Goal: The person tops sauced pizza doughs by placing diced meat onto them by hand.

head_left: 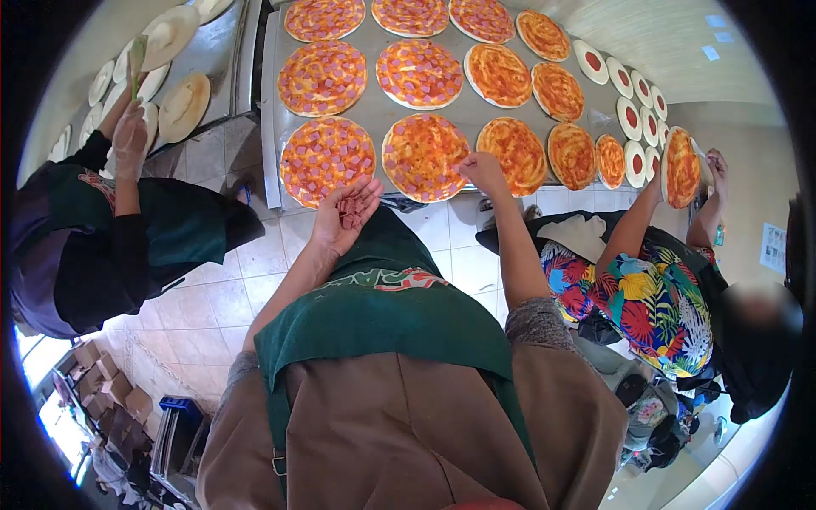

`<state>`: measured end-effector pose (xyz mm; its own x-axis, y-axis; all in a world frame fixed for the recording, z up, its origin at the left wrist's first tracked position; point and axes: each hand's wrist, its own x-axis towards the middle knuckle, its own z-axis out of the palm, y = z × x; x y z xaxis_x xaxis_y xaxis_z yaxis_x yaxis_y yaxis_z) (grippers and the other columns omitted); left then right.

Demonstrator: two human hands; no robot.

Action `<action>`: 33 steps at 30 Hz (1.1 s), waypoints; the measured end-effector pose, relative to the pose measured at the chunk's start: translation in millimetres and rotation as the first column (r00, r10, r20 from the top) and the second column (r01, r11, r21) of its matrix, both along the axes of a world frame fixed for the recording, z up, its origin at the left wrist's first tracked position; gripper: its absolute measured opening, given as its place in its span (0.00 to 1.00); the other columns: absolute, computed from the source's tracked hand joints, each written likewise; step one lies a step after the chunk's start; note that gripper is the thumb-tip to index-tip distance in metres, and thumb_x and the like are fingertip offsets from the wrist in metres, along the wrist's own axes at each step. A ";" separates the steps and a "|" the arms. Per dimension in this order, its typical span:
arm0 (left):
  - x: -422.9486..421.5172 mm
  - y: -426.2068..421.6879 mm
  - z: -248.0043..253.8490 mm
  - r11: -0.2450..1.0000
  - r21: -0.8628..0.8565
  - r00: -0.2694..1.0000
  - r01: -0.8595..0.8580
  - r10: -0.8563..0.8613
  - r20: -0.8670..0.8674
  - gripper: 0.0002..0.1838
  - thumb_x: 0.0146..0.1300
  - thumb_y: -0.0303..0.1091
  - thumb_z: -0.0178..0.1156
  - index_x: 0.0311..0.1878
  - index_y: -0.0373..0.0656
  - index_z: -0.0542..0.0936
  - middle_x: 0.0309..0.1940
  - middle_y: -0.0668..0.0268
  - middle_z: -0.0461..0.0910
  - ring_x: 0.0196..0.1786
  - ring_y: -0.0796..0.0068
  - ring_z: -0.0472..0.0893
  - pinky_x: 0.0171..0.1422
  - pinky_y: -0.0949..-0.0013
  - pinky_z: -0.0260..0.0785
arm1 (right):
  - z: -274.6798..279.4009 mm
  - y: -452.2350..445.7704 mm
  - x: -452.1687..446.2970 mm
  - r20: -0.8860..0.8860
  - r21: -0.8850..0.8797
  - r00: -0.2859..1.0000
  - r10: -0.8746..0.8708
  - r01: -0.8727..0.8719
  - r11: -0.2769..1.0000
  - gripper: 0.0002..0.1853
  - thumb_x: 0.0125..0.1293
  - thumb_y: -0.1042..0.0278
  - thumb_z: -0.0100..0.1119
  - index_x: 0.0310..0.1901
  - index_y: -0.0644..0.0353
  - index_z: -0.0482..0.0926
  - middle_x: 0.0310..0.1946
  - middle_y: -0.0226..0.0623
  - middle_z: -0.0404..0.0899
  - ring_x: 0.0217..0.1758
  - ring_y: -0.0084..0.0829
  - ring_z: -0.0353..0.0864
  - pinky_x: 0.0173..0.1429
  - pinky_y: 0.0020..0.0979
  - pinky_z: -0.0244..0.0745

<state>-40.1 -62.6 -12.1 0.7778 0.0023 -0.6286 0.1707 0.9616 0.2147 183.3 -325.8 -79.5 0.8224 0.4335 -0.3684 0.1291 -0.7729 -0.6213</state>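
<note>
My left hand (331,229) is cupped with the palm up, just below the front edge of the table (270,127), and holds a small heap of diced ham (350,212). Over the right rim of a sauced pizza (421,153) is my right hand (484,173), its fingers pinched together; whatever lies between them is too small to make out. That pizza carries a few ham cubes, mostly near its edge. Beside it on the left lies a pizza covered in ham (327,161). To the right sits a pizza with sauce only (512,157).
More pizzas (419,73) fill the rows behind. Dough rounds with a spot of sauce (629,119) lie at the far right, where a person in a floral shirt (650,297) holds a sauced pizza (682,168). On the left, another person (93,229) works by plain dough rounds (184,106).
</note>
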 end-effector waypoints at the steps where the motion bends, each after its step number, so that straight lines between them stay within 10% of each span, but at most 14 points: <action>1: -0.1 0.1 -0.3 1.000 -0.001 1.000 0.003 -0.003 0.002 0.21 0.70 0.36 0.43 0.60 0.33 0.71 0.57 0.53 0.75 0.62 0.61 0.75 0.64 0.64 0.70 | -2.3 1.8 0.2 0.030 -0.051 0.999 0.018 -0.016 0.999 0.13 0.47 0.60 0.71 0.25 0.63 0.82 0.19 0.40 0.80 0.25 0.34 0.81 0.34 0.35 0.75; 7: -2.1 2.1 -0.4 1.000 -0.005 1.000 0.003 -0.003 -0.003 0.23 0.71 0.36 0.41 0.62 0.30 0.69 0.59 0.51 0.74 0.64 0.60 0.73 0.69 0.62 0.66 | 13.4 14.3 -0.3 0.233 -0.248 0.963 0.139 -0.080 0.965 0.11 0.49 0.66 0.72 0.28 0.65 0.83 0.20 0.38 0.81 0.26 0.27 0.83 0.31 0.32 0.75; 13: -6.4 5.1 -4.0 1.000 -0.002 1.000 -0.022 0.022 0.022 0.23 0.71 0.36 0.40 0.61 0.30 0.69 0.60 0.52 0.73 0.64 0.60 0.72 0.69 0.62 0.66 | 9.2 2.3 12.4 -0.261 0.315 0.932 -0.253 0.330 0.890 0.07 0.50 0.67 0.69 0.26 0.63 0.83 0.18 0.37 0.80 0.24 0.28 0.81 0.30 0.33 0.74; 16: -6.2 4.9 -0.3 1.000 0.009 1.000 -0.025 0.024 0.013 0.23 0.71 0.36 0.40 0.61 0.30 0.70 0.60 0.53 0.73 0.64 0.60 0.72 0.69 0.62 0.66 | 20.5 8.5 15.9 0.021 -0.004 0.995 -0.096 0.096 0.995 0.07 0.55 0.70 0.66 0.28 0.67 0.82 0.20 0.36 0.81 0.24 0.23 0.80 0.30 0.28 0.75; 25: -10.2 6.2 -2.6 1.000 0.009 0.999 -0.016 0.016 0.033 0.23 0.70 0.36 0.41 0.61 0.31 0.70 0.60 0.54 0.73 0.64 0.61 0.73 0.68 0.64 0.67 | 8.3 -1.0 26.3 -0.547 0.415 0.813 -0.198 0.469 0.780 0.08 0.56 0.76 0.64 0.37 0.70 0.81 0.32 0.42 0.83 0.27 0.27 0.82 0.36 0.23 0.80; 33: -7.9 4.9 -4.9 1.000 0.026 1.000 0.004 -0.005 0.027 0.24 0.71 0.39 0.40 0.62 0.33 0.70 0.57 0.55 0.76 0.62 0.63 0.75 0.66 0.64 0.68 | -12.6 5.2 30.9 -0.109 0.123 0.987 -0.119 0.132 0.984 0.09 0.49 0.72 0.70 0.32 0.63 0.84 0.23 0.37 0.83 0.27 0.27 0.83 0.33 0.29 0.77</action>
<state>-48.0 -57.7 -17.0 0.7946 0.0146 -0.6070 0.1688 0.9550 0.2439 214.2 -320.6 -92.1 0.8348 0.3788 -0.3996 -0.0320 -0.6911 -0.7220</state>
